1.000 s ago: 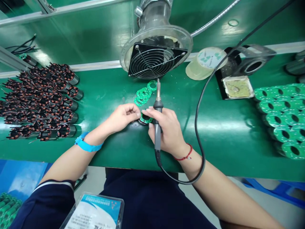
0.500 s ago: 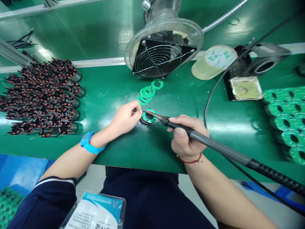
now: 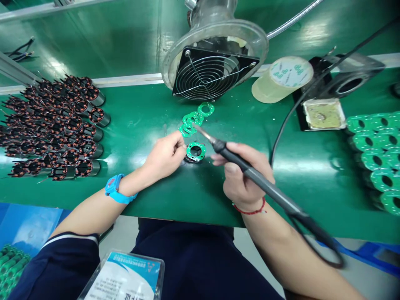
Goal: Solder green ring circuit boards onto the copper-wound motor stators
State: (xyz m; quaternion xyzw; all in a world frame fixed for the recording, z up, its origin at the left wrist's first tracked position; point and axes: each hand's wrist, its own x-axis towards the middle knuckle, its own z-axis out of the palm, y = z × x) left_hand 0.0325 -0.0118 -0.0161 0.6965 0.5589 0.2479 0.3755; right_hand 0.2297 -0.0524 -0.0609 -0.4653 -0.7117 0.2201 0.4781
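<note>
The right hand had its fingers closed around the iron, gripping it like a pen. The tip pointed up and left, lifted clear of the stator and ending near the loose rings. The stator stood on the counter between the two hands, with a green ring on top. The left hand rested just beside the stator's left edge, fingers pressed together; whether they pinched anything could not be told. Behind stood a fan, with tape and a sponge to the right.
</note>
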